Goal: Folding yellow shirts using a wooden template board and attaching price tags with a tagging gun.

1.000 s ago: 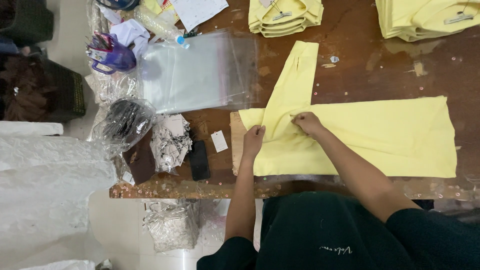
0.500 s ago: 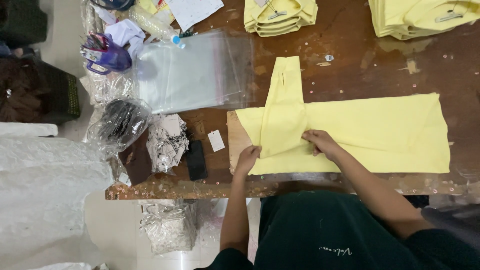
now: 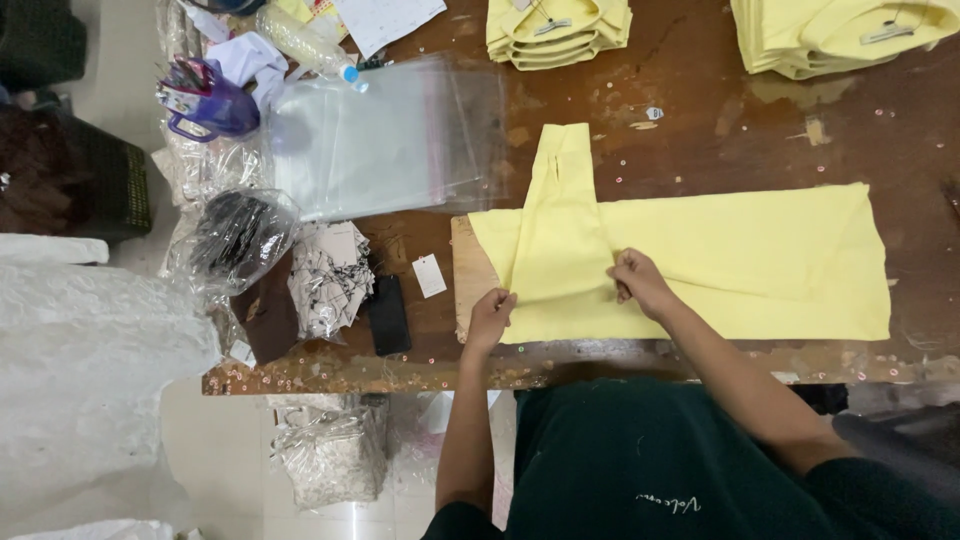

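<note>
Head view, two hands, left hand (image 3: 490,318), right hand (image 3: 638,282), one yellow shirt (image 3: 720,262)

Pale yellow plain shirt (image 3: 700,265), brown speckled table (image 3: 700,110), clear plastic bags (image 3: 390,135), purple mug (image 3: 205,100), white tag (image 3: 429,275), black item (image 3: 388,315), possibly a phone.
</note>
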